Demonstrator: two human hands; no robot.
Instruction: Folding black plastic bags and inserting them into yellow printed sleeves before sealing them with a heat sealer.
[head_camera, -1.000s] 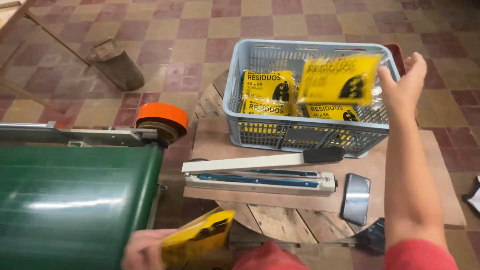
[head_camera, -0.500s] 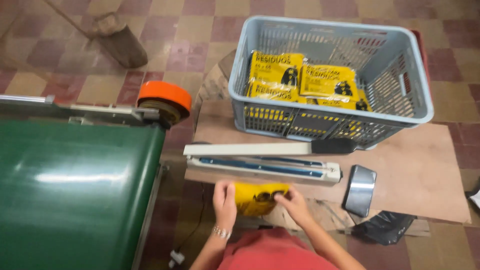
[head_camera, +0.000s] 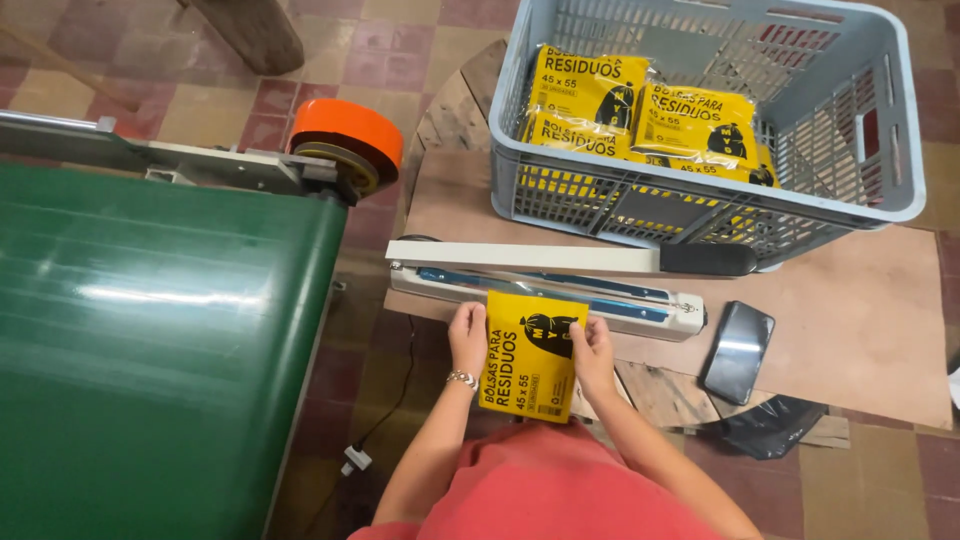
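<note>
Yellow plastic packet (head_camera: 532, 352) is pinched at its 2 long edges, left hand (head_camera: 467, 340) and right hand (head_camera: 592, 350) keeping it flat; its top edge meets the white heat sealer (head_camera: 560, 285), arm raised to admit it; beyond, a grey crate (head_camera: 880, 190) holds similar packets (head_camera: 640, 110).

Soft, even indoor light fills the view, with only faint shadows under the crate (head_camera: 905, 150) and sealer (head_camera: 560, 275). A long white glare streak runs across the green belt (head_camera: 170, 330), and the phone (head_camera: 737, 350) reflects light. Focus is sharp throughout, though lines bow slightly near the edges.
</note>
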